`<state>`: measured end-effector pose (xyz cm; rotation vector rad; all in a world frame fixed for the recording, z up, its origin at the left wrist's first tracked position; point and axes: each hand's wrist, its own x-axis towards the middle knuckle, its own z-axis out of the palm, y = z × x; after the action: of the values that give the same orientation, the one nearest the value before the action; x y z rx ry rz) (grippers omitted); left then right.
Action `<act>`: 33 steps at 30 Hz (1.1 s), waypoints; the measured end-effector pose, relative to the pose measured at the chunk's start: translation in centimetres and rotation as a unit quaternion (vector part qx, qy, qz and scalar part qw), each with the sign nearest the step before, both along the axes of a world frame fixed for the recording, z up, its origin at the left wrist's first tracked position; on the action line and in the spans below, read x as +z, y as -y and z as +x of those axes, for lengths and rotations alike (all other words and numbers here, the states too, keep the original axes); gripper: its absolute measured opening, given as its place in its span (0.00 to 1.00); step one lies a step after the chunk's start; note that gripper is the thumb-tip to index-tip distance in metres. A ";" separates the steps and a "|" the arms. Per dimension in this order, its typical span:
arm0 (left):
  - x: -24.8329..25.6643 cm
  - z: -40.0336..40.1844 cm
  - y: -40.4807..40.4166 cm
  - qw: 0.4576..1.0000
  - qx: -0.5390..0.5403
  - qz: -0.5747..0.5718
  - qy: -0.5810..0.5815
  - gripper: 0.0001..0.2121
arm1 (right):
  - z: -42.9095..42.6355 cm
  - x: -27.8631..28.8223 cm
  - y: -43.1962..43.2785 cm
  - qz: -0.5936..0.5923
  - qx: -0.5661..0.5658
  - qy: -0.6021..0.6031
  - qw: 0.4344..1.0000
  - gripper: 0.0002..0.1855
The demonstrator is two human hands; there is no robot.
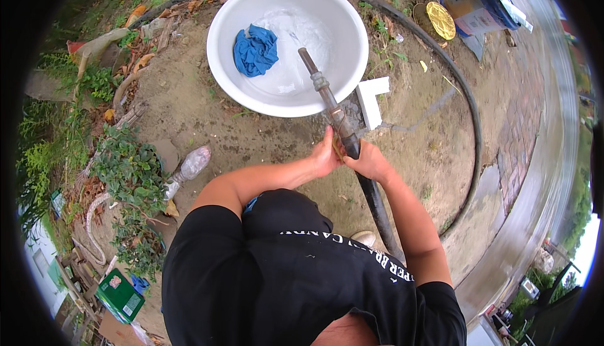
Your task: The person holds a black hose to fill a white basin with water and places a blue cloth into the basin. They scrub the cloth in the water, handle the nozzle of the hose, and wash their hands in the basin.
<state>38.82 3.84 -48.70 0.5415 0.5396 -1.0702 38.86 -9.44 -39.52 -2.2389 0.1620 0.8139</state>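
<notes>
A black hose [375, 204] runs up from beside my body to a brownish pipe end with a ribbed coupling [319, 80]. My right hand [370, 159] is wrapped around the hose just below the pipe section. Against its left side is my left hand [325, 156], thumb pointing up, beside a thin yellowish strip [336, 146]; its fingers are partly hidden. The pipe's tip points over a white basin [287, 109], and water [293, 38] flows out of it. Inside the basin, to the left, lies a crumpled blue cloth [256, 51].
A white angled piece [370, 103] lies against the basin's right side. The hose [465, 91] curves around behind the basin and down the right. Top right are a bucket [474, 8] and a gold-coloured round lid [441, 20]. Plants [134, 166] and a plastic bottle [195, 162] are left.
</notes>
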 end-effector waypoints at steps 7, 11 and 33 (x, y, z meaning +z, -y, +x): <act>1.7 0.5 0.2 0.997 0.058 0.038 -0.025 0.28 | 0.0 -1.0 -0.4 -0.027 -0.002 -0.004 1.000 0.13; 1.6 0.7 0.0 0.997 0.058 0.034 -0.039 0.28 | 0.4 0.5 -0.9 0.041 -0.004 0.009 0.999 0.14; 5.5 1.5 0.8 0.979 0.038 0.124 -0.157 0.26 | 1.9 1.2 0.3 -0.001 0.084 -0.022 0.996 0.18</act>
<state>40.32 2.99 -43.17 0.5661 0.9738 -1.0272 40.75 -9.76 -38.34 -2.2588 -0.0049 0.9526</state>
